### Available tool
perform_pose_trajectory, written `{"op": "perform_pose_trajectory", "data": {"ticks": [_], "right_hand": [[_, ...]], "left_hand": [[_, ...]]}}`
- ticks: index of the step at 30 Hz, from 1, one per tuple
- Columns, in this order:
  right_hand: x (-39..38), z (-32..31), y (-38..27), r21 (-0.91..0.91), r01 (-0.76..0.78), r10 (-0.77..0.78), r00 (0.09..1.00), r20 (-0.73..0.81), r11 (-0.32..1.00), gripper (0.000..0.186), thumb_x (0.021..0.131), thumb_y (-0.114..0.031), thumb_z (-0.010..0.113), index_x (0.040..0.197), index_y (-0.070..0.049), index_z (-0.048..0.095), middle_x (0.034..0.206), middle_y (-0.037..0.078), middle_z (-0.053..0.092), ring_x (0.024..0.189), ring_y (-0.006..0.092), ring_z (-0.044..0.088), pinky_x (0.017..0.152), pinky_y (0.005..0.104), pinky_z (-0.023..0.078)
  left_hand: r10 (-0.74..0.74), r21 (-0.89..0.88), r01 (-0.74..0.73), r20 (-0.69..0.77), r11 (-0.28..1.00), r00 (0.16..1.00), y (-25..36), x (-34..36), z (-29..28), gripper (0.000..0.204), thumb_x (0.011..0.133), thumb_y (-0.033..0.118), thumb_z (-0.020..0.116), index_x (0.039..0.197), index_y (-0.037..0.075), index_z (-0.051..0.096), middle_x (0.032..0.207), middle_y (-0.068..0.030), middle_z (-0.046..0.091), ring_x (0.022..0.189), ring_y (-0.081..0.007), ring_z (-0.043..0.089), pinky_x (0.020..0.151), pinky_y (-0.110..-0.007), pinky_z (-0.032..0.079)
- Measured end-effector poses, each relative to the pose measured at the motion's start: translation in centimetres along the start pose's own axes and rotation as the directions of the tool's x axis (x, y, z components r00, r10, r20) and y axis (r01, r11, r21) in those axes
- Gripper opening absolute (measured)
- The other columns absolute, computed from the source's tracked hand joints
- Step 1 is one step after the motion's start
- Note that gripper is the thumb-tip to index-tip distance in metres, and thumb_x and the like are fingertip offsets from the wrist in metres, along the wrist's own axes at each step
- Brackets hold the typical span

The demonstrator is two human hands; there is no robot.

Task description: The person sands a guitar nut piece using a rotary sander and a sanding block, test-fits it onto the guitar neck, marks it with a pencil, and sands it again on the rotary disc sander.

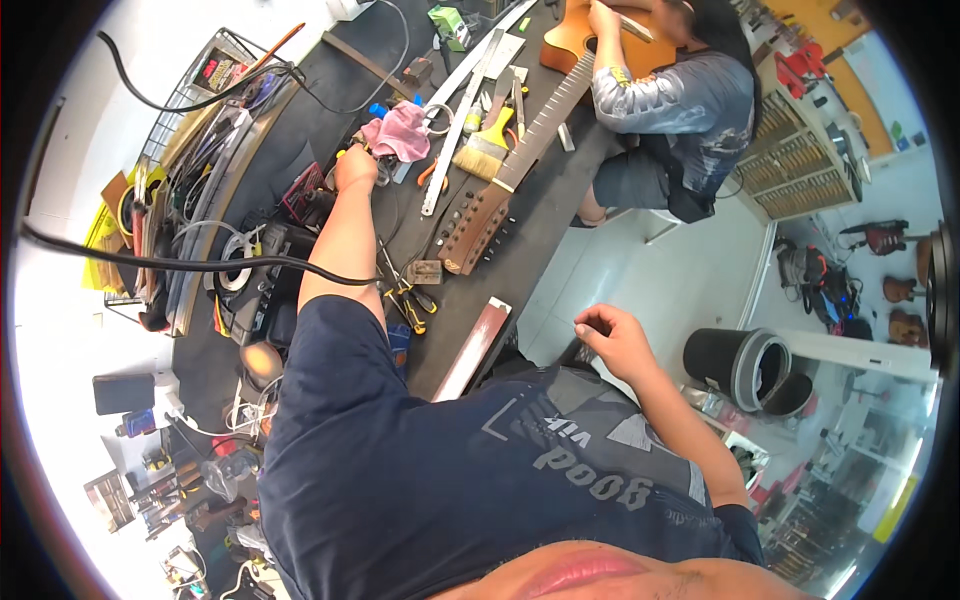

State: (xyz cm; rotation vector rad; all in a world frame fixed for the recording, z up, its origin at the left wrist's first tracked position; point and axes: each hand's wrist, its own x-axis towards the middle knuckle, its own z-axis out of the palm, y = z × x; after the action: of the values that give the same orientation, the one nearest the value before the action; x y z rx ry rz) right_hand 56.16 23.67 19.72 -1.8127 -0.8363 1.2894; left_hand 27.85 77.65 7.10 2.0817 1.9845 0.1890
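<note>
My left hand [355, 168] reaches onto the dark workbench [525, 250], left of a pink cloth [395, 132]; its fingers curl on something I cannot make out. My right hand [610, 335] hangs off the bench edge, empty, fingers loosely bent and apart. Near my left arm lie screwdrivers [407, 298], a small metal block [425, 272] and a red wire basket [305, 195]. A paintbrush [480, 160] and steel rulers [450, 140] lie beside the long twelve-string guitar neck [480, 225]. A long reddish-white strip [473, 350] lies near me.
A co-worker [680, 120] at the upper right has hands on an orange guitar body [565, 45]. A black cable [200, 262] crosses over my left arm. Black bins [730, 365] stand on the floor at right, and a cluttered rack [190, 180] lines the bench's left.
</note>
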Motion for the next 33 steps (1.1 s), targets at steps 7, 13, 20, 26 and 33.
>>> {"op": "perform_pose_trajectory", "data": {"ticks": [7,13,20,26,33], "right_hand": [[5.2,-2.4,-1.4,0.032,0.009,-0.013,0.991,0.130,0.999,0.013,0.105,-0.013,0.077,0.111,-0.002,0.076,0.099,0.000,0.076,0.091,0.0083,0.067,0.085,0.0287,0.055],[9.9,-2.9,-5.8,-0.149,0.283,-0.177,0.852,0.493,0.947,0.013,0.103,-0.010,0.077,0.110,0.001,0.076,0.101,0.003,0.076,0.092,0.0124,0.070,0.085,0.0316,0.057],[8.5,3.4,-8.9,0.242,0.666,-0.482,0.200,0.853,0.706,0.018,0.105,-0.017,0.077,0.114,-0.002,0.075,0.107,0.009,0.077,0.096,0.0192,0.072,0.085,0.0356,0.057],[-4.6,13.5,-8.8,0.313,-0.396,-0.298,0.100,0.949,0.863,0.057,0.117,-0.055,0.048,0.124,-0.003,0.069,0.111,0.012,0.074,0.107,0.0263,0.069,0.101,0.0392,0.051],[-21.4,17.0,-6.9,0.044,-0.459,-0.120,-0.136,0.983,0.887,0.070,0.115,-0.067,0.036,0.118,-0.005,0.070,0.107,0.010,0.073,0.101,0.0262,0.068,0.097,0.0416,0.050]], "left_hand": [[0.077,-0.363,-0.283,-0.490,0.888,0.868,1.6,-7.9,-7.2,0.023,0.108,0.025,0.072,0.116,0.004,0.079,0.108,-0.0201,0.082,0.099,-0.0413,0.079,0.089,-0.048,0.060],[-0.283,-0.734,-0.278,-0.540,0.619,0.793,-0.9,-27.8,-13.9,0.026,0.119,0.026,0.063,0.112,0.003,0.072,0.087,-0.0013,0.070,0.071,-0.0095,0.061,0.068,-0.028,0.051],[-0.762,-0.940,-0.171,-0.341,0.297,0.551,3.9,-54.4,-17.9,0.024,0.123,0.027,0.053,0.111,0.010,0.065,0.095,-0.0086,0.079,0.065,-0.0055,0.057,0.060,-0.022,0.045],[-0.851,-0.916,-0.362,-0.325,0.174,0.413,11.8,-68.2,-18.0,0.024,0.123,0.030,0.053,0.116,0.008,0.062,0.096,-0.0097,0.080,0.066,-0.0064,0.062,0.058,-0.022,0.049],[-0.860,-0.823,-0.500,-0.439,0.269,0.260,11.6,-81.5,-17.8,0.026,0.122,0.032,0.054,0.115,0.008,0.061,0.094,-0.0066,0.078,0.067,-0.0064,0.060,0.062,-0.023,0.048]]}}
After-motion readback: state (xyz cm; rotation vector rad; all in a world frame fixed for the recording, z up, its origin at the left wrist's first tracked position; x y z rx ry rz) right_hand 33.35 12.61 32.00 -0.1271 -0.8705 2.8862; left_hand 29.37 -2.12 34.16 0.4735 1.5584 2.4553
